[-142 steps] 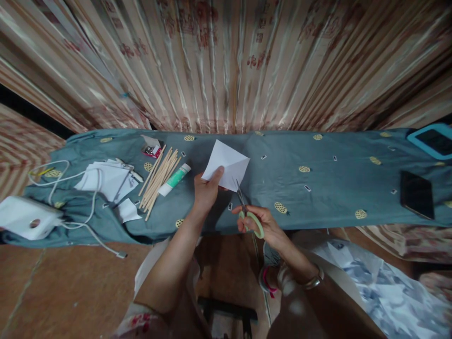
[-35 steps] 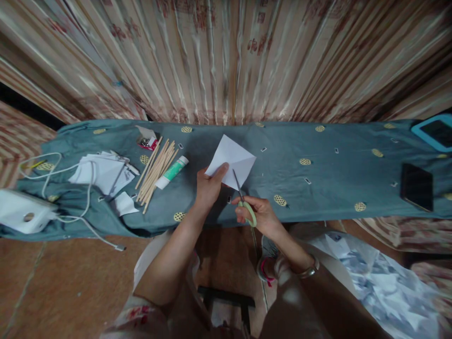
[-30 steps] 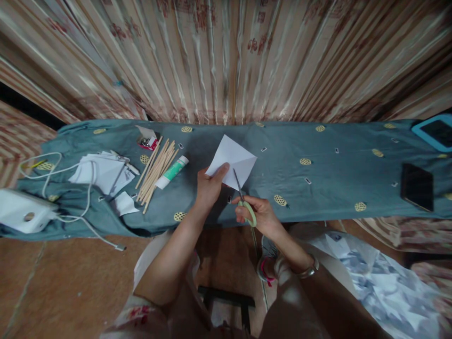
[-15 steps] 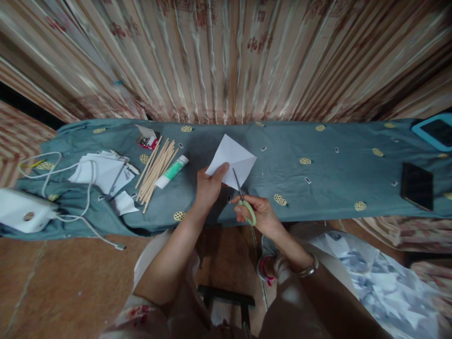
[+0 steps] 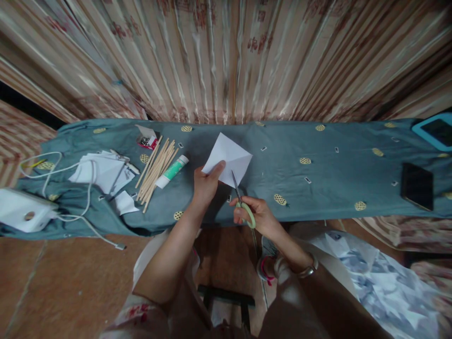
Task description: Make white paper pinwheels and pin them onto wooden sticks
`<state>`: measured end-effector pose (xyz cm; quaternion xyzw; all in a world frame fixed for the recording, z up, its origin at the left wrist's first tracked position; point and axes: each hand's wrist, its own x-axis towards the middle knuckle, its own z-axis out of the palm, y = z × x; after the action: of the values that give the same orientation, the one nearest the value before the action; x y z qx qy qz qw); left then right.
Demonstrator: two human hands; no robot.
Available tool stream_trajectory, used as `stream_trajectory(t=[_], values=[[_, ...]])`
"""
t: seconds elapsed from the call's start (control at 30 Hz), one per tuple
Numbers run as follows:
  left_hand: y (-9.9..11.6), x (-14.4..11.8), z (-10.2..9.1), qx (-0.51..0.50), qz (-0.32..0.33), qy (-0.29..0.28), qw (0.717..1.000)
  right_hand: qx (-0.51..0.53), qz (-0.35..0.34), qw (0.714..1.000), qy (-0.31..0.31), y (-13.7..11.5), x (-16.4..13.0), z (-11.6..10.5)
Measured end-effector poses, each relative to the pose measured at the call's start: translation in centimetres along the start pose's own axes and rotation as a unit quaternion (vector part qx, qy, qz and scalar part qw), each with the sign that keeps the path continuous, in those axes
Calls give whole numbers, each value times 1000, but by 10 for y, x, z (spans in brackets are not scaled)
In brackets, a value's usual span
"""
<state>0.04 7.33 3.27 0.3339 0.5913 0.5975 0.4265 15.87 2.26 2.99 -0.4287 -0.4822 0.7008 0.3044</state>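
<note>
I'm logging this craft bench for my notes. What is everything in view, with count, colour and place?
folded paper: one, white, held above the cloth's middle
scissors: one, green handles, blades at the paper's lower edge
wooden sticks: a bundle, tan, left of centre
tube: one, white and green, right of the sticks
paper pile: several sheets, white, far left
small box: one, red and white, beyond the sticks
white device: one, with white cable, left end
phone: one, black, right
tablet: one, blue case, far right corner
cloth: one, blue-grey with yellow spots, covering the bench
curtain: pink-beige, behind
left hand: grips the paper
right hand: grips the scissors
</note>
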Motion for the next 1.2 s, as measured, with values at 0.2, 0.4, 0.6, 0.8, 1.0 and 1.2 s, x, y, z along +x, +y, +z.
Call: stream_trajectory(t=[0.2, 0.4, 0.6, 0.8, 1.0, 1.2], values=[[3, 8, -6, -89, -20, 1, 996, -27, 26, 999, -34, -2, -7, -11], [4, 7, -7, -93, -46, -19, 994, -43, -9, 999, 13, -8, -7, -33], [-5, -2, 3, -82, -78, -91, 989, -10, -82, 977, 196, -15, 6, -57], [-6, -18, 12, -44, -122, -192, 973, 43, -98, 965, 241, -21, 17, -67], [-11, -21, 15, -11, -124, -240, 963, 62, -58, 980, 183, -21, 20, -65], [-10, -26, 21, -83, -154, -253, 951, 79, -115, 946, 294, -18, 28, -62]])
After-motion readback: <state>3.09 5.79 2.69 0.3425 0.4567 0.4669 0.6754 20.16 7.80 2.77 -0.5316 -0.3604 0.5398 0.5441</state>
